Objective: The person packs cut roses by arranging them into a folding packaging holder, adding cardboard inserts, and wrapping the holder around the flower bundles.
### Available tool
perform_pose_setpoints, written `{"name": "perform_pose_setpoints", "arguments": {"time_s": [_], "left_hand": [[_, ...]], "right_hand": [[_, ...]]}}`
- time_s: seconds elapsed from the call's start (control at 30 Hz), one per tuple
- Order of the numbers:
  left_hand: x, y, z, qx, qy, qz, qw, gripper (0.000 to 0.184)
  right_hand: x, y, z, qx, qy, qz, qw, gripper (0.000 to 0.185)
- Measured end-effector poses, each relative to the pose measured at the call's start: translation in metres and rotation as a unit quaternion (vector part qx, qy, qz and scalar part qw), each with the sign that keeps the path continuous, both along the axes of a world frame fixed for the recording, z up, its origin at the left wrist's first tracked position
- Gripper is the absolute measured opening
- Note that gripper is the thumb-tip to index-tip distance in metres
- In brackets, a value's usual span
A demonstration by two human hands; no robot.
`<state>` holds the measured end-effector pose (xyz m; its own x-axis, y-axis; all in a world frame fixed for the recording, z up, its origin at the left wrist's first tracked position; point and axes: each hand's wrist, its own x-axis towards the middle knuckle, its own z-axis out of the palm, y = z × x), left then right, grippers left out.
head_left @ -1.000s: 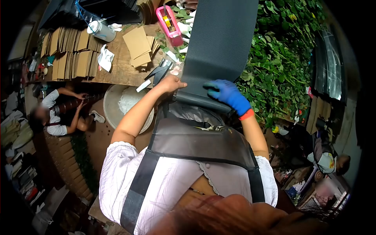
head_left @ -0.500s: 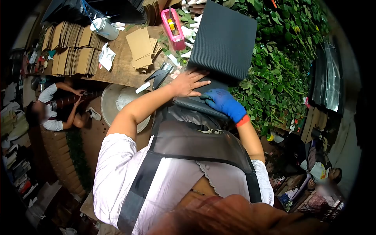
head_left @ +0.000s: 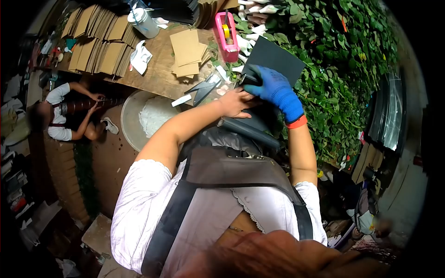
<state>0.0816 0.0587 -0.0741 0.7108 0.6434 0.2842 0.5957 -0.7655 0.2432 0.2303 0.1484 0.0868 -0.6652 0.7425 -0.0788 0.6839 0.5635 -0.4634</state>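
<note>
My bare left hand (head_left: 235,104) lies with fingers outstretched on a black corrugated sheet (head_left: 274,60) near the front of the table. My right hand (head_left: 272,87), in a blue glove with an orange cuff, is just beyond it. The gloved fingers curl over a bent edge of the sheet, and the two hands nearly touch. The sheet's far part reaches towards the leaves, while a rolled or folded black edge (head_left: 250,133) lies nearest my apron. What is under my palms is hidden.
Scissors (head_left: 204,90), a pink tape dispenser (head_left: 227,39), brown cards (head_left: 187,51) and stacked cardboard (head_left: 99,55) are on the table. Green leafy stems (head_left: 333,92) heap up at the right. A round tub (head_left: 132,123) stands below the table's left edge. Another person (head_left: 62,111) sits at the left.
My gloved hand has moved up and away from me to the sheet's bent edge. The large raised panel of the sheet has come down lower. My left hand stays on the sheet.
</note>
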Motion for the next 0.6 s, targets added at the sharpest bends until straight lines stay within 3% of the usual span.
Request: {"name": "perform_pose_setpoints", "arguments": {"time_s": [0.03, 0.1, 0.17, 0.27, 0.3, 0.37, 0.47, 0.53, 0.57, 0.6], "left_hand": [[0.001, -0.001, -0.008, 0.024, -0.006, 0.006, 1.000, 0.067], [0.004, 0.004, -0.011, -0.031, 0.005, -0.015, 0.999, 0.069], [0.002, 0.001, 0.010, -0.100, 0.040, 0.020, 0.994, 0.069], [0.012, 0.004, -0.030, -0.119, -0.160, 0.028, 0.980, 0.059], [0.008, 0.007, -0.006, -0.191, -0.139, -0.007, 0.972, 0.059], [0.011, 0.006, -0.025, -0.051, -0.134, -0.001, 0.990, 0.063], [0.009, 0.005, 0.000, -0.169, -0.172, 0.042, 0.969, 0.058], [0.011, 0.007, -0.011, -0.168, -0.114, 0.031, 0.979, 0.061], [0.006, 0.008, 0.004, -0.166, -0.081, 0.023, 0.983, 0.063], [0.001, 0.008, 0.019, -0.213, 0.009, 0.021, 0.977, 0.067]], "right_hand": [[-0.017, -0.003, 0.008, 0.032, 0.069, 0.032, 0.997, 0.049], [-0.063, 0.000, -0.012, 0.005, 0.139, 0.047, 0.989, 0.061], [-0.120, 0.007, -0.017, 0.014, 0.023, 0.016, 1.000, 0.078], [-0.189, 0.032, -0.067, 0.134, -0.036, -0.004, 0.990, 0.100], [-0.200, 0.032, -0.066, 0.084, -0.068, -0.038, 0.993, 0.101], [-0.213, 0.036, -0.062, -0.015, -0.134, -0.107, 0.985, 0.103], [-0.194, 0.055, -0.079, -0.102, 0.014, -0.147, 0.984, 0.095], [-0.180, 0.062, -0.104, -0.136, 0.113, -0.173, 0.969, 0.082], [-0.173, 0.052, -0.078, -0.128, 0.139, -0.179, 0.966, 0.067], [-0.170, 0.061, -0.085, -0.129, 0.121, -0.177, 0.968, 0.058]]}}
